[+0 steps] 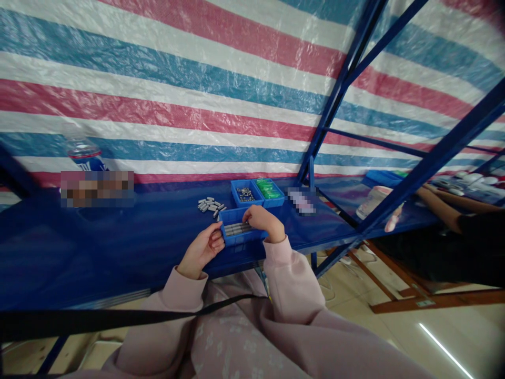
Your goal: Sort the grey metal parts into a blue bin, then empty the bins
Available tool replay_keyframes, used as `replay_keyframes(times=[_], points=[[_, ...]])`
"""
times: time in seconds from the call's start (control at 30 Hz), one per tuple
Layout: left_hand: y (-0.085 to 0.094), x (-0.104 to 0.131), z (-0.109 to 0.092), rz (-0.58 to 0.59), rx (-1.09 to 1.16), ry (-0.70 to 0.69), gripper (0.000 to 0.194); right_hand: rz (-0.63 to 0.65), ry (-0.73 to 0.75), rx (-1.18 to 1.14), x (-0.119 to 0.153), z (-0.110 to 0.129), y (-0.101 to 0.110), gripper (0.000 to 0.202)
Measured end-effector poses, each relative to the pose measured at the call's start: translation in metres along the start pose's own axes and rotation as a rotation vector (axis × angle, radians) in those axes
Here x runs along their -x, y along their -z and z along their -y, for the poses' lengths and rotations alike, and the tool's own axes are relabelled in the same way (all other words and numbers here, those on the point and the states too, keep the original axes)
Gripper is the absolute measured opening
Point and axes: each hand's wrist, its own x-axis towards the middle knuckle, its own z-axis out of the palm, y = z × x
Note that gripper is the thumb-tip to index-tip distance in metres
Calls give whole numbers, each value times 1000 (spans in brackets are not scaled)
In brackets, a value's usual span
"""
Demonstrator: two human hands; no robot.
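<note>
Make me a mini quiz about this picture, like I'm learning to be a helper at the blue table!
1. True or false: the left hand touches the front blue box.

2. What lies loose on the blue table, left of the two back boxes?
a) wooden spoons
b) silvery pieces
c) playing cards

3. Fill in the missing word: from where the person sits, the back box with green things is on the ____ side of the back box with small metal bits.

Key: 1 true; 2 b; 3 right
</note>
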Motion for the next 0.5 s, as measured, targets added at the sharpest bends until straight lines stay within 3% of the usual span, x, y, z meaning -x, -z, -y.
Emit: replay_keyframes(times=[0.27,0.5], points=[[0,1,0,5,-4,-3,39,-35,-36,33,-2,6,3,35],[-1,1,9,9,-118,-165,43,-153,22,40,-10,48,14,27]])
